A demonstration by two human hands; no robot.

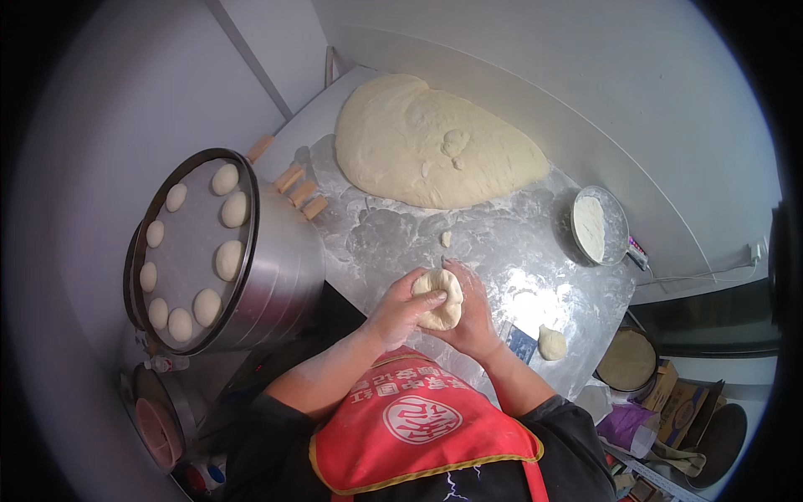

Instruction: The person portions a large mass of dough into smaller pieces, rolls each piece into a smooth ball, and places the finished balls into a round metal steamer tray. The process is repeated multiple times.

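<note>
Between both hands I hold a piece of dough (439, 317), just in front of my red apron. My left hand (401, 304) grips its left side, the thumb pressed into a hollow in the middle. Cupped behind and along the right side is my right hand (473, 314), its fingers mostly hidden by the dough. A small dough scrap (446, 239) lies on the floured metal table (389, 241) beyond my hands. To the right of my right forearm sit a dough lump (552, 343) and a blue flat scraper-like object (519, 344).
A large dough mass (433, 150) covers the table's far side. Stacked steamers (282, 251) at left carry several dough balls (230, 260) on top. Wooden blocks (302, 192) stick out beside them. A bowl of flour (590, 229) stands at right, near a cable (696, 277) along the wall.
</note>
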